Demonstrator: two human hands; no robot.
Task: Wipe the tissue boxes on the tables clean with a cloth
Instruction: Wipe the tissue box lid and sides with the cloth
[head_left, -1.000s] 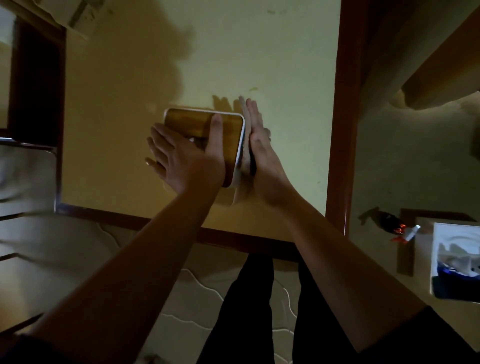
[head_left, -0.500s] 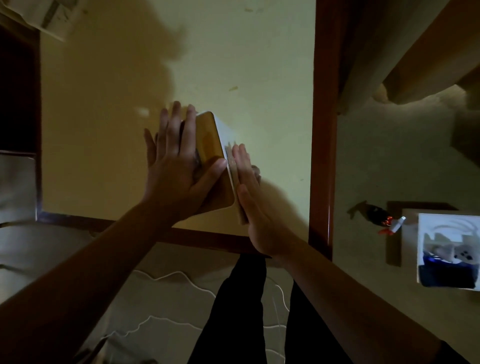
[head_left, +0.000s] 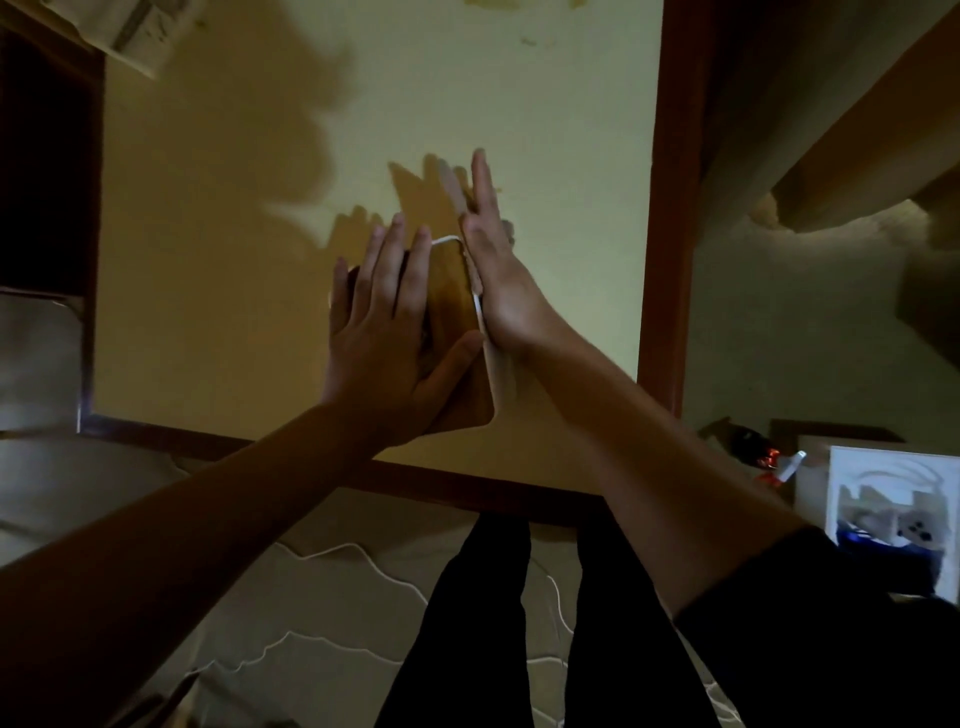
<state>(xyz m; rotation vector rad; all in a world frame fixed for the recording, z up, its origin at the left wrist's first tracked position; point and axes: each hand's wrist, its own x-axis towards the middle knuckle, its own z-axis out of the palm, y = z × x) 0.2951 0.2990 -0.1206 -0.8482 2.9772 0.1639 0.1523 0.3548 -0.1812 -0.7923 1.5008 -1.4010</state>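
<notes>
Holding: left hand (head_left: 387, 332) lies flat on the wood-toned top of the tissue box (head_left: 451, 291), fingers straight and spread, thumb angled toward the right hand.
Right hand: right hand (head_left: 501, 280) stands on edge against the box's right side, fingers straight and together, pointing away from the person.
Cloth: a thin pale cloth (head_left: 496, 364) is pressed between the right palm and the box side; its loose end trails below the wrist (colour hard to judge in the dim light).
Hands relative to each other: close together, the box sandwiched between them; left thumb tip nearly meets the heel of the right hand.
Box position: on the yellowish table (head_left: 218, 260), directly under the left palm and just left of the right hand; a white rim shows along its far and right edges.
Table edge: dark wooden border (head_left: 670, 208) runs well to the right of the right hand and also along the near side, below both wrists.
Beyond right forearm: a white-and-blue carton (head_left: 893, 509) and a small red-tipped item (head_left: 769, 460), both blurred.
Below arms: dark trouser legs (head_left: 467, 623).
</notes>
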